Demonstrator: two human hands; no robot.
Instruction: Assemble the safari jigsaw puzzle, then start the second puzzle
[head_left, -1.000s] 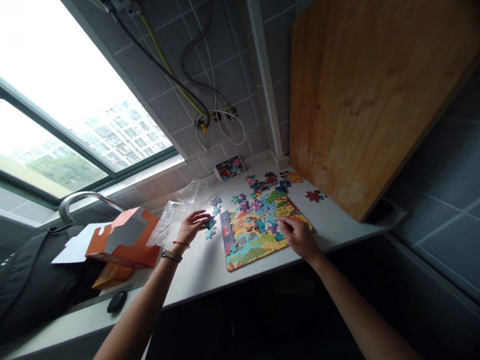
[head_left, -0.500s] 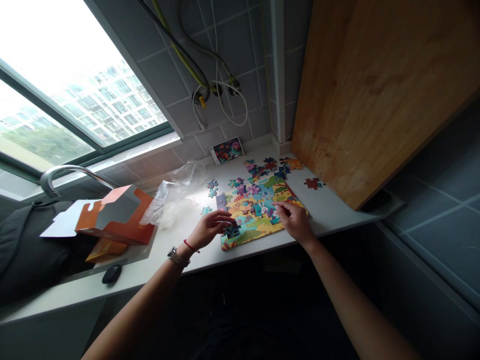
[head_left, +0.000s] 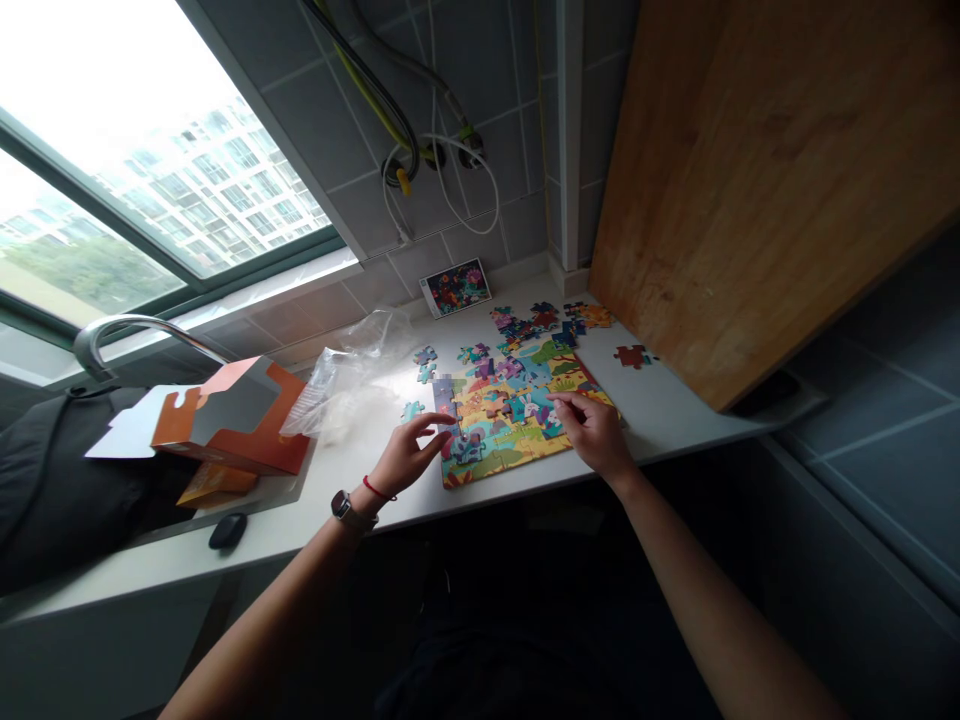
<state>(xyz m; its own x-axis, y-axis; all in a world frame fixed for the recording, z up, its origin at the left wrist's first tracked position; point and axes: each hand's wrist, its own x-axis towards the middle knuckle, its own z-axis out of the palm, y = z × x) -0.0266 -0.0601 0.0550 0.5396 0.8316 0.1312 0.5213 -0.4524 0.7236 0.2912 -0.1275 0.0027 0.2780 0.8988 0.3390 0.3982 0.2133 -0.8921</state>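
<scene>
1. the left hand has drawn back toward the near left, off the jigsaw puzzle. its fingers are spread wide, with the tips just beside the puzzle's left edge, and they hold no piece.
2. the blue-grey pieces that this hand covered a moment ago now show at the puzzle's near left corner.
3. the right hand stays on the puzzle's near right part. its fingers are close together and touch the pieces; whether they grip one, i cannot tell.
4. the puzzle lies on the white bench. loose pieces sit to its left, a scattered group of pieces along its far edge, and a lone red piece well to the right.
5. a plastic bag and an orange box lie further left, and a small picture card leans against the far tiles.
</scene>
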